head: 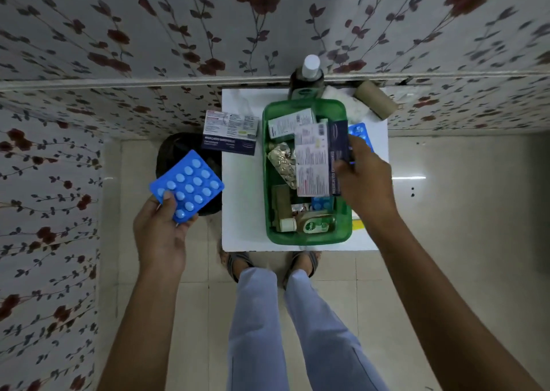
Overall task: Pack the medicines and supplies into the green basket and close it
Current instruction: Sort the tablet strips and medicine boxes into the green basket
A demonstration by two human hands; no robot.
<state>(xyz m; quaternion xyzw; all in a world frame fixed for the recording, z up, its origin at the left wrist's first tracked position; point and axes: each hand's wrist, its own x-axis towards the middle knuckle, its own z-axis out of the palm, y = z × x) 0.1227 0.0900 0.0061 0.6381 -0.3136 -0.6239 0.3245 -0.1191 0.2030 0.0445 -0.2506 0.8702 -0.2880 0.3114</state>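
The green basket (345, 221) stands on a small white table (241, 200) and holds boxes, pill strips and a small brown bottle (312, 224). My right hand (364, 182) grips a white and dark blue medicine box (317, 158) over the basket's right side. My left hand (162, 232) holds a blue blister pack of tablets (187, 186) out to the left of the table. Another white and dark blue box (230, 131) lies on the table's left corner. A second blue blister pack (358, 130) peeks out behind my right hand.
A dark bottle with a white cap (306, 81) and a cardboard roll (376, 98) stand at the table's back edge beside white cotton (337, 94). A black bin (178, 152) sits on the floor left of the table. Floral walls close in at the back and left.
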